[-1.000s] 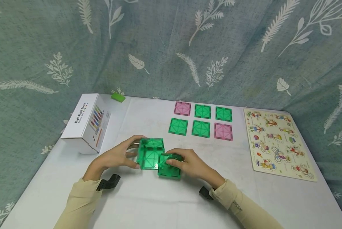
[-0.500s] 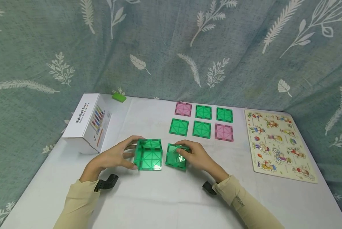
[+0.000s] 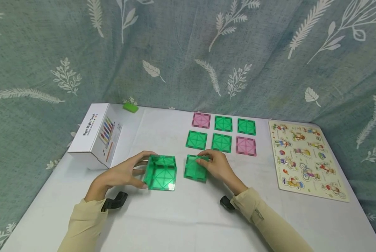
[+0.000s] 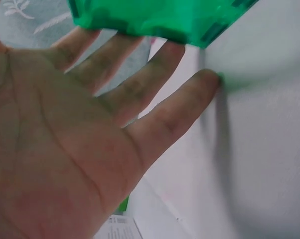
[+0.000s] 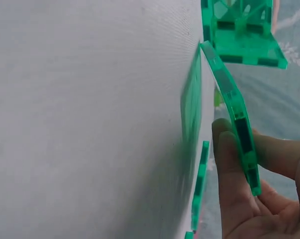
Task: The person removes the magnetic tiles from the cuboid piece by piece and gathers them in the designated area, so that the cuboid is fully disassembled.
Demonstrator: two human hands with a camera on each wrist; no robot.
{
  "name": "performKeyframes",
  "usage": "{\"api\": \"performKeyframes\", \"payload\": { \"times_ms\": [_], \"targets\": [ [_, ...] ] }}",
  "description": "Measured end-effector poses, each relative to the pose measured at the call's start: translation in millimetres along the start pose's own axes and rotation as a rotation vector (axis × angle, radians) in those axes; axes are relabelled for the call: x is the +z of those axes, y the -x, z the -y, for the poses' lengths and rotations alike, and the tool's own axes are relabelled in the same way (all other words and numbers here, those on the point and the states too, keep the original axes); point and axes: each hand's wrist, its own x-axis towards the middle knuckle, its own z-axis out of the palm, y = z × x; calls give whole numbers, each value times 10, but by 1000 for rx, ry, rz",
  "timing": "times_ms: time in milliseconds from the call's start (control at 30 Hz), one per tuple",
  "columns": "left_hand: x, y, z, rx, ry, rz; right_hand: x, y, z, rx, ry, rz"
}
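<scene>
A partly walled box of clear green square magnetic tiles (image 3: 163, 177) stands on the white table, with a base, a back wall and a left wall. Along its left side lies my left hand (image 3: 125, 173), fingers spread. In the left wrist view, straight fingertips meet the green wall (image 4: 140, 22). My right hand (image 3: 218, 166) pinches a single green magnetic tile (image 3: 194, 169) by its right edge, thumb on top. The right wrist view shows this tile (image 5: 234, 112) tilted, its far edge low at the table and its held edge raised. A gap separates it from the box.
Behind the hands lie two rows of flat tiles, green (image 3: 221, 142) and pink (image 3: 246, 145). A white carton (image 3: 94, 136) stands at left, with a small green block (image 3: 130, 107) near the back edge. A wooden picture puzzle board (image 3: 305, 159) lies at right.
The right hand's tile has moved from overlapping the box's front right corner to the right and farther back. The box and left hand have shifted slightly left and nearer.
</scene>
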Motion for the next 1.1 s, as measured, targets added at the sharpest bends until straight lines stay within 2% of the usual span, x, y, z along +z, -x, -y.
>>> {"api": "performKeyframes", "payload": {
  "times_ms": [200, 333, 700, 1100],
  "targets": [
    [-26, 39, -35, -23, 18, 77, 41, -62, -13, 25, 10, -2],
    [-23, 49, -46, -26, 40, 96, 62, -97, -31, 36, 17, -9],
    [-7, 71, -54, -18, 12, 77, 94, -163, -64, 40, 33, -30],
    [13, 87, -77, -6, -9, 64, 137, -246, -67, 67, -20, -28]
  ]
}}
